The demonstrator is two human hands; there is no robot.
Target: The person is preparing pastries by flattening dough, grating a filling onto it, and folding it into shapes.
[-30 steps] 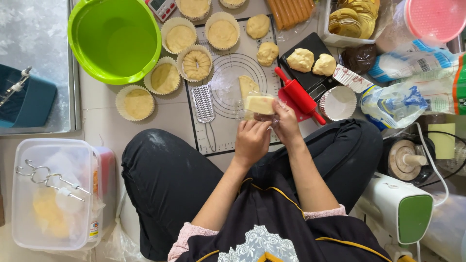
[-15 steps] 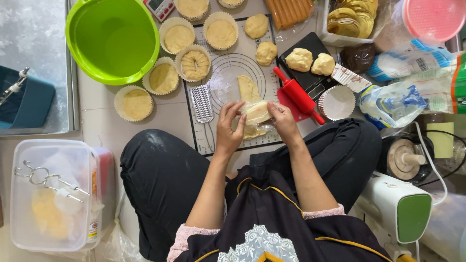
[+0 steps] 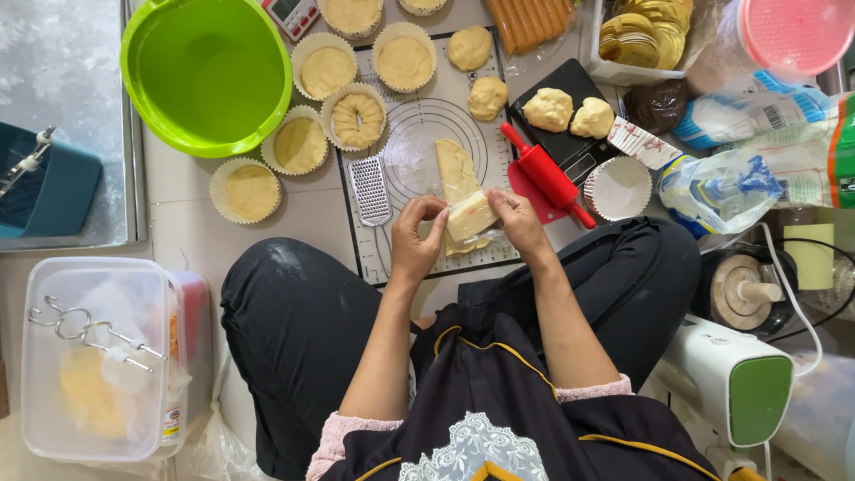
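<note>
Both hands gripping cheese block in clear wrap, just above dough strip on baking mat. Left hand pinching wrap edge, right hand steadying; best peel slow w/ firm hold, away from grater.

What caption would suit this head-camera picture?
Both hands, left hand and right hand, hold a wrapped cheese block over a baking mat.

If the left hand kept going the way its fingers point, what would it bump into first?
Probably the pale wrapped block that the left hand already touches; beyond it lies the right hand. Depth is hard to judge.
</note>
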